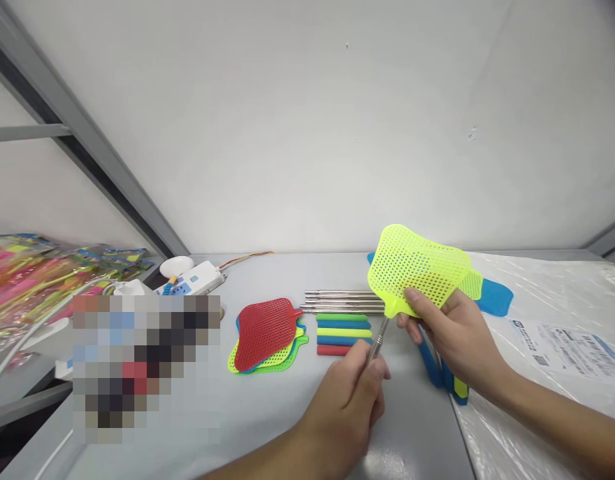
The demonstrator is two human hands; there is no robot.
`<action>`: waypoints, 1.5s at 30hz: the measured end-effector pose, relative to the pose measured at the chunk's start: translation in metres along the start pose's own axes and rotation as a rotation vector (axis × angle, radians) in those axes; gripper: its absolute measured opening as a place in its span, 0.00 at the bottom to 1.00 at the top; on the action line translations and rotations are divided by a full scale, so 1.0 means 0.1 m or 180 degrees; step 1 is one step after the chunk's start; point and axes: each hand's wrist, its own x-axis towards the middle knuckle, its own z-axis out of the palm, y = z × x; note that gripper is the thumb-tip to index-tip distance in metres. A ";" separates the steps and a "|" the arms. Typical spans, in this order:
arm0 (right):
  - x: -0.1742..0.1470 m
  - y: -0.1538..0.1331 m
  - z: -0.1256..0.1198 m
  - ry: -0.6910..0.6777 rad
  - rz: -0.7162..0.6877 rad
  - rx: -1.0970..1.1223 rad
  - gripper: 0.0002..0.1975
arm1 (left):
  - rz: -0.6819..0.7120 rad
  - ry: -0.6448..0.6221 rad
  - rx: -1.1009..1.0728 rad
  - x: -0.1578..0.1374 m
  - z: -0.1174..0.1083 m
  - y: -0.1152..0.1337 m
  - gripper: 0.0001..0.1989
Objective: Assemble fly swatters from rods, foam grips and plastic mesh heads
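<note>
My left hand (350, 393) is closed round a silver metal rod (380, 339), tilted upward. The rod's upper end meets the neck of a yellow-green perforated fly swatter head (412, 263); how deep it sits there cannot be seen. With thumb and fingers, my right hand (452, 333) pinches that head near its lower edge. To the left lies a stack of swatter heads, a red one (267, 333) on top of blue, yellow and green ones. Several metal rods (342, 301) lie side by side behind a row of coloured handle tubes (342, 333), partly hidden by my left hand.
Behind my right hand are a blue swatter head (496, 298) and blue handles (430, 360). White plastic packaging (547, 287) with printed labels covers the right side. A power strip (197, 279) and bagged colourful items (47, 280) are at left. A wall (337, 147) rises behind.
</note>
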 end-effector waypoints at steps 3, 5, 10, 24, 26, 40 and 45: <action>-0.01 0.00 0.00 0.0001 -0.0005 -0.0025 0.17 | -0.0003 -0.0008 0.0074 -0.01 0.00 0.01 0.17; -0.01 -0.01 0.00 -0.0055 0.0009 -0.0121 0.18 | 0.0001 -0.0018 0.0093 -0.02 -0.01 0.01 0.17; -0.03 -0.06 0.01 -0.0280 0.0050 -0.0421 0.25 | -0.0079 -0.0103 -0.0109 -0.02 -0.01 -0.03 0.17; -0.06 -0.10 0.05 -0.0551 0.0080 -0.0039 0.24 | -0.0290 -0.0033 -0.0747 -0.05 0.09 0.08 0.21; -0.04 -0.11 0.04 -0.0664 0.0209 0.0003 0.25 | -0.0289 -0.0062 -0.0878 -0.04 0.06 0.07 0.20; 0.06 -0.21 -0.05 -0.0407 0.0459 0.0623 0.13 | 0.0479 0.0578 -0.1492 0.07 -0.15 0.31 0.17; -0.02 -0.28 0.11 -0.1251 0.0396 0.0079 0.14 | 0.0325 0.0080 -0.2101 0.04 -0.20 0.39 0.15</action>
